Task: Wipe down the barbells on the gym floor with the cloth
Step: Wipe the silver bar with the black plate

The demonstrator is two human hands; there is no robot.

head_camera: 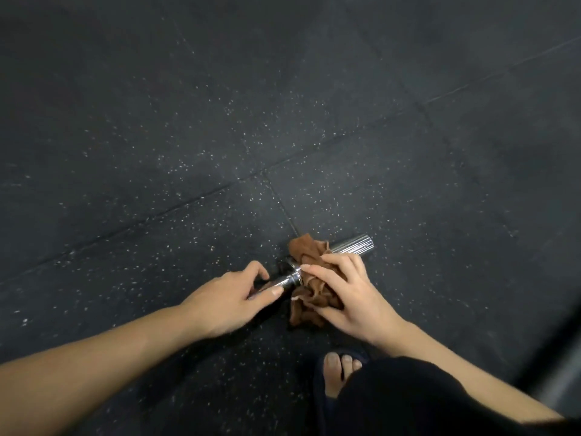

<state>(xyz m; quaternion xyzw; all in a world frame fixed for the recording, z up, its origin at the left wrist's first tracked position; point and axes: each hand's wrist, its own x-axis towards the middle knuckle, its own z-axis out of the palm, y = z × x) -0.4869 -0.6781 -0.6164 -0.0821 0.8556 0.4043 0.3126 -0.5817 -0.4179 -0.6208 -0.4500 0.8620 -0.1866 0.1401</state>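
Note:
A chrome barbell (353, 244) lies on the dark rubber floor, its ribbed sleeve end pointing right and its collar near the middle. A crumpled brown cloth (306, 248) is wrapped over the sleeve just past the collar. My right hand (344, 292) grips the cloth around the bar, fingers curled over it. My left hand (229, 298) holds the thinner shaft left of the collar, thumb and fingers curled round it. The rest of the shaft is hidden under my left hand and arm.
Black speckled rubber floor tiles (220, 121) with seams fill the view. My foot in a dark sandal (338, 372) and a dark trouser leg (408, 401) sit just below the right hand. A blurred grey edge (559, 376) shows at the lower right.

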